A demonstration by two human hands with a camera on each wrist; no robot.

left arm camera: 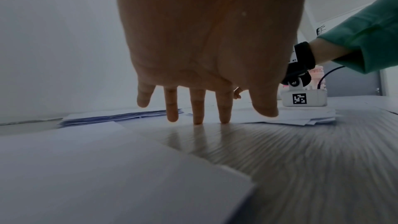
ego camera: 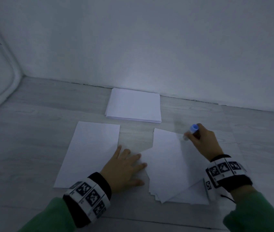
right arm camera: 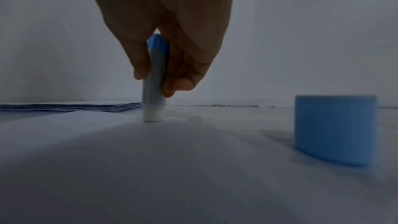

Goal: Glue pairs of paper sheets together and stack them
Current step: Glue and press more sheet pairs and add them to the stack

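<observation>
The right hand (ego camera: pixel 201 141) grips a glue stick (right arm camera: pixel 155 81), its fingers and thumb curled round the tube. The stick stands nearly upright with its white tip touching the top sheet (ego camera: pixel 169 163) of a loose, fanned pile (ego camera: pixel 183 198) on the right of the bench (ego camera: pixel 32 148), near that sheet's far right corner. The stick's blue end shows above the fist in the head view.

The left hand (ego camera: pixel 124 168) lies flat with fingers straight and spread, holding nothing. Its fingertips press on the left edge of the top sheet, while its heel rests over the near right corner of a single sheet (ego camera: pixel 89 153) lying to the left.

A neat stack (ego camera: pixel 133 105) sits farther back, against the wall (ego camera: pixel 149 39), apart from both sheets.

In the right wrist view a blue cap (right arm camera: pixel 334 129) stands on the paper, to the right of the stick and nearer the camera.

Both wrists wear bands (ego camera: pixel 89 193) with black-and-white markers, over green sleeves (ego camera: pixel 258 213).
</observation>
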